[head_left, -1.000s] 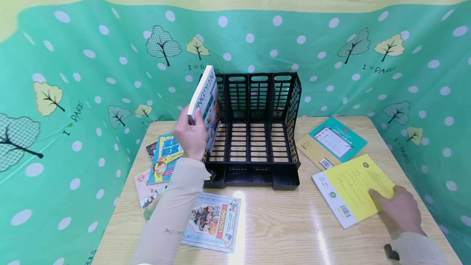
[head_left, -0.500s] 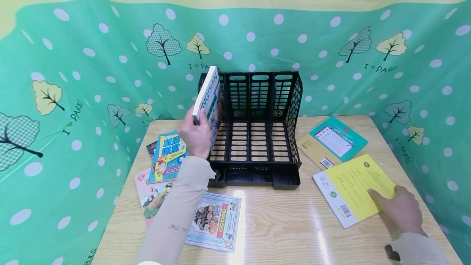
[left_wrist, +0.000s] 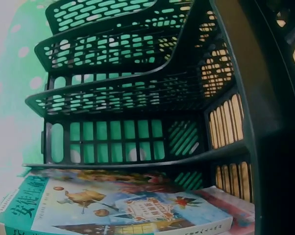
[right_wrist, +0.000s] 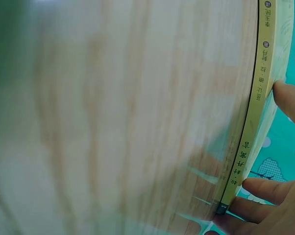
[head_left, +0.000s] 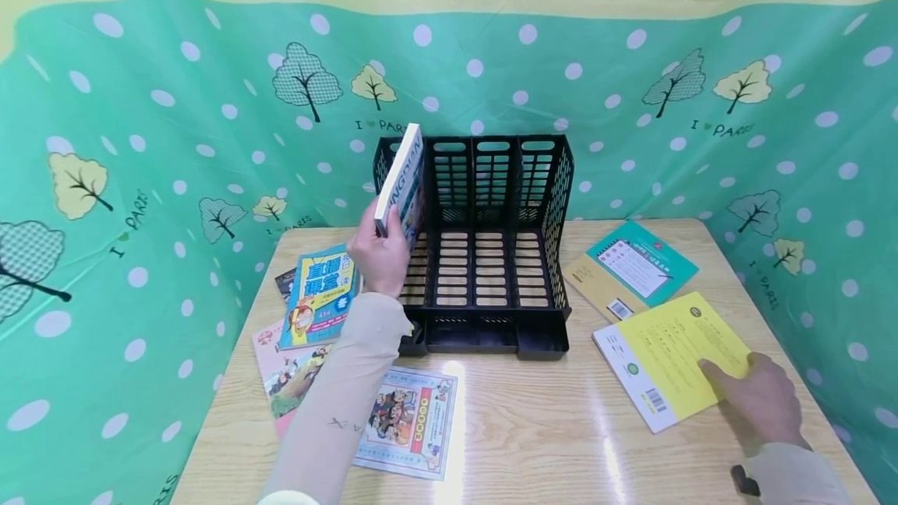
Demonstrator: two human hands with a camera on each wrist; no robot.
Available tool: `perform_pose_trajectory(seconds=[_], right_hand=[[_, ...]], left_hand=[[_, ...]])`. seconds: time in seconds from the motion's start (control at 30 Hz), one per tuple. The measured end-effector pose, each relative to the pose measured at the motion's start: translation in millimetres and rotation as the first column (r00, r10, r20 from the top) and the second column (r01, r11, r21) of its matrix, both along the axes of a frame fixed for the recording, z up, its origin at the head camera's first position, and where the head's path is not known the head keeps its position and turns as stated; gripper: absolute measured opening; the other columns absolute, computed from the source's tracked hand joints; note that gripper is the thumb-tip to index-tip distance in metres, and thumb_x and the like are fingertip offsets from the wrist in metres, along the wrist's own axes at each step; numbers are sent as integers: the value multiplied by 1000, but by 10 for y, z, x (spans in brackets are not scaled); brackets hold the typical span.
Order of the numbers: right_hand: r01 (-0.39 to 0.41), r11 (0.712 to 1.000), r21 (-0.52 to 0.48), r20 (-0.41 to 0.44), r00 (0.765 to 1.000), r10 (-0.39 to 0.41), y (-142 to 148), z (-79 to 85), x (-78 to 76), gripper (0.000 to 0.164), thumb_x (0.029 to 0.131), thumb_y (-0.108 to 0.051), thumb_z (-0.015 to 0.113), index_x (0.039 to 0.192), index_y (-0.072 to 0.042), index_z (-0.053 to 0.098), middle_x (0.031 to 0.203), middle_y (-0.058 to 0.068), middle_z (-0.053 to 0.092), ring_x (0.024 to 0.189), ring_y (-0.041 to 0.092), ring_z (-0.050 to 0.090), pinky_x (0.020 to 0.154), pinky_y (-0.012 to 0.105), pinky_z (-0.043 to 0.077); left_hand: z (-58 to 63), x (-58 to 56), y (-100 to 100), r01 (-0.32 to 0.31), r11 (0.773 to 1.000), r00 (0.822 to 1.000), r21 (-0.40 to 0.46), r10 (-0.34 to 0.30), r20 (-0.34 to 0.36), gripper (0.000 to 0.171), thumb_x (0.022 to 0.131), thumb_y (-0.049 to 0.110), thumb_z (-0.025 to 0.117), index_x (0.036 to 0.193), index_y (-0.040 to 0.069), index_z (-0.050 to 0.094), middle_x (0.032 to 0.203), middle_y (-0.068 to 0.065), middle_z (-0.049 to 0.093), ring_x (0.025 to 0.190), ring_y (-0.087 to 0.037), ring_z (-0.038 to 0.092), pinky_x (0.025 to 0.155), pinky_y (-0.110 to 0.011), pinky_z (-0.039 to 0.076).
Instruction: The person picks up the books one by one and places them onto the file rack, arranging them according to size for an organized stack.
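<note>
In the head view my left hand [head_left: 381, 256] grips a thick picture-covered book [head_left: 404, 181] by its near end, thumb on the cover side. The book stands upright, leaning slightly, in the leftmost slot of the black file rack [head_left: 484, 310]. The left wrist view shows its illustrated cover [left_wrist: 133, 210] alongside the slotted divider [left_wrist: 113, 98]; the hand itself is out of that frame. My right hand [head_left: 761, 400] rests on a yellow book [head_left: 677, 361] lying flat at the right. Its fingertips [right_wrist: 262, 188] touch the cover by the yellow spine [right_wrist: 250, 122] in the right wrist view.
A teal-and-tan book [head_left: 641, 263] lies behind the yellow one. Left of the rack are a blue-and-yellow book [head_left: 323, 294] and a pink book [head_left: 273, 357], overlapping. A light blue book [head_left: 435, 427] lies in front. A green dotted curtain [head_left: 477, 92] surrounds the wooden table [head_left: 533, 427].
My left hand has moved right and slightly away with its book, which sits farther into the leftmost slot. The right hand has stayed on the yellow book.
</note>
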State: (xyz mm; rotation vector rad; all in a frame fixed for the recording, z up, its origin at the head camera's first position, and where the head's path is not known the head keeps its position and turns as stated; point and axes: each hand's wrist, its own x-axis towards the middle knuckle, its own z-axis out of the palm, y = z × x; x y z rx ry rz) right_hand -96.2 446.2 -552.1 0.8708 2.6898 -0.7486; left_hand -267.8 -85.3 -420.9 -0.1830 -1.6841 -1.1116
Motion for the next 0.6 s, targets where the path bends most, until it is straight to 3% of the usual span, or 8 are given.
perform_pose_trajectory(seconds=[0.3,0.43,0.6], right_hand=[[-6,1000,12,-1,1000,6,33,2,-8,117,77,-77,51,138,18,22,124,39,37,103,52,44,76,62,42],[-23,999,28,4,1000,23,65,17,-28,117,75,-78,54,135,18,25,117,37,41,95,48,47,70,57,44],[-44,998,36,11,999,44,89,31,-33,120,72,-78,58,135,19,24,117,39,40,95,48,45,72,60,44]], left_hand=[[-38,43,-35,-1,997,995,73,-7,97,23,91,14,66,113,7,69,112,-7,69,101,-22,66,83,-40,55],[-109,17,-55,-27,997,993,70,18,120,22,90,14,67,111,7,69,111,-8,69,100,-22,67,82,-41,56],[-183,-36,-56,-51,997,990,51,44,131,22,90,14,67,110,5,69,110,-10,69,98,-25,67,81,-41,56]])
